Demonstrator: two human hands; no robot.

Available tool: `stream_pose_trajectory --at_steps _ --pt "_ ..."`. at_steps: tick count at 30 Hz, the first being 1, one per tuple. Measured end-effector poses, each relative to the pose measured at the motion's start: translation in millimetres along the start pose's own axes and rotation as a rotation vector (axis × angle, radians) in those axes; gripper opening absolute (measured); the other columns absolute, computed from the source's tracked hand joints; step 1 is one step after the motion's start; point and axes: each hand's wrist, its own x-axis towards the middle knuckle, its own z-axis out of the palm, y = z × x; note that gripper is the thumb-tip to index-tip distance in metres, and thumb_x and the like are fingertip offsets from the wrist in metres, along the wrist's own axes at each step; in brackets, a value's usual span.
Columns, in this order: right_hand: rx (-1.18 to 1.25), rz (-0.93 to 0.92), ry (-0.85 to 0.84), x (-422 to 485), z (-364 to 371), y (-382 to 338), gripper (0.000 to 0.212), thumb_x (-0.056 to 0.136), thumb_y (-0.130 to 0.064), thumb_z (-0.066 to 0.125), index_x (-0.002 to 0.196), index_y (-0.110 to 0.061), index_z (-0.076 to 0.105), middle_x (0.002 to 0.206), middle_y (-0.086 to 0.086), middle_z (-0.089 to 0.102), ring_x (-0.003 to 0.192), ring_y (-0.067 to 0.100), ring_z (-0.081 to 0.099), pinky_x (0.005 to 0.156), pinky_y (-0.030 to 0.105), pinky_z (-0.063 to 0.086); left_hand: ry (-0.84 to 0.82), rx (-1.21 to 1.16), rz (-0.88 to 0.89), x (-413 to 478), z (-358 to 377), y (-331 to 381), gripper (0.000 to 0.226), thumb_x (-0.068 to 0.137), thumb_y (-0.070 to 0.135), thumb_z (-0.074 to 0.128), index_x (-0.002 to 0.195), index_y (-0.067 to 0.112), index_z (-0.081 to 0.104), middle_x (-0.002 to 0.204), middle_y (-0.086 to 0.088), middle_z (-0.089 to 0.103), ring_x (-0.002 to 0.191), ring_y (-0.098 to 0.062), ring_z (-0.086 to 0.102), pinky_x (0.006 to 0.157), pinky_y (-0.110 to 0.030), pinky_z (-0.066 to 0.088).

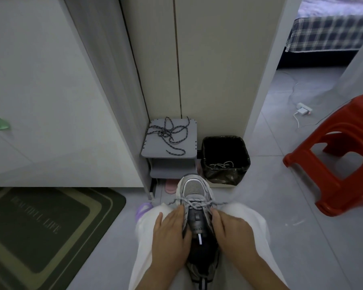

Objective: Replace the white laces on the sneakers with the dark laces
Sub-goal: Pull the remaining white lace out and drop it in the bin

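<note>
**Floor-level check: sneaker held on lap**

Dark green rectangular doormat (40,231) on grey tiled floor (117,237). Dark speckled laces (166,132) piled on small grey bench (155,149). Left hand (170,233) and right hand (233,233): each grip closed on the grey mesh sneaker (194,188), partly dark-laced. White laces (221,164) in black-lined bin (246,151). Red plastic stool (340,160) at right.
</note>
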Motion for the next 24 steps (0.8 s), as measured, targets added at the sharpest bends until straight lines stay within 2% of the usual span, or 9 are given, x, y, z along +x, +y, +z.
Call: stream_pose_trajectory --at_steps 2,4,7,10,14,17,20,24 --pt "0.009 0.03 -0.052 11 1 -1 0.023 0.09 -0.031 0.051 0.088 -0.021 0.072 0.079 -0.005 0.067 0.066 0.015 0.063 0.055 0.028 0.048 -0.008 -0.002 0.008 0 0 -1 0.078 0.076 0.05 0.008 0.146 0.023 0.03 0.145 0.01 0.042 0.132 -0.004 0.037 0.113 -0.025 -0.001" --pt "0.036 0.028 -0.133 19 4 -3 0.018 0.091 -0.027 0.057 0.101 -0.021 0.071 0.096 -0.005 0.063 0.079 0.014 0.062 0.064 0.028 0.048 -0.001 -0.006 -0.001 0 0 0 0.076 0.078 0.05 0.01 0.145 0.022 0.031 0.144 0.009 0.043 0.132 -0.005 0.038 0.113 -0.026 0.0" --pt "0.163 0.079 -0.136 26 5 -5 0.015 0.087 -0.024 0.065 0.098 -0.021 0.074 0.089 -0.011 0.057 0.079 0.007 0.058 0.07 0.02 0.046 0.001 -0.005 -0.006 -1 3 -2 0.072 0.082 0.05 0.012 0.145 0.022 0.032 0.142 0.009 0.046 0.129 -0.004 0.041 0.113 -0.027 0.002" --pt "0.229 0.06 -0.1 29 10 -8 0.009 0.081 -0.016 0.071 0.089 -0.017 0.075 0.083 -0.011 0.06 0.076 0.006 0.06 0.072 0.014 0.045 0.009 0.001 -0.002 -2 3 -5 0.068 0.086 0.052 0.011 0.145 0.025 0.032 0.14 0.012 0.047 0.128 -0.002 0.041 0.113 -0.026 0.002" --pt "0.177 0.017 -0.136 29 17 -15 0.005 0.09 -0.014 0.057 0.089 -0.014 0.062 0.091 -0.005 0.051 0.079 0.011 0.052 0.071 0.023 0.044 0.018 -0.031 0.006 -3 3 -5 0.067 0.086 0.051 0.015 0.144 0.023 0.033 0.138 0.011 0.05 0.127 -0.003 0.042 0.112 -0.024 0.001" --pt "0.128 0.008 -0.182 35 12 -20 0.01 0.096 -0.017 0.045 0.093 -0.012 0.053 0.094 0.001 0.048 0.077 0.016 0.049 0.069 0.026 0.039 0.03 -0.041 0.007 -3 2 -5 0.067 0.085 0.051 0.015 0.144 0.025 0.033 0.139 0.011 0.048 0.127 -0.002 0.041 0.111 -0.022 -0.001" --pt "0.086 -0.019 -0.257 48 -2 -29 0.013 0.098 -0.023 0.039 0.096 -0.016 0.049 0.09 0.0 0.053 0.079 0.019 0.052 0.069 0.03 0.041 0.038 -0.056 0.005 -4 -1 -6 0.067 0.085 0.052 0.013 0.144 0.028 0.032 0.139 0.014 0.048 0.127 -0.001 0.041 0.111 -0.021 -0.001" --pt "0.066 -0.067 -0.307 58 -10 -41 0.009 0.098 -0.022 0.038 0.093 -0.018 0.045 0.083 0.001 0.057 0.076 0.019 0.053 0.068 0.035 0.045 0.041 -0.095 0.007 -5 -7 -3 0.068 0.083 0.05 0.014 0.144 0.028 0.031 0.128 0.012 0.058 0.118 -0.004 0.049 0.113 -0.023 0.003"
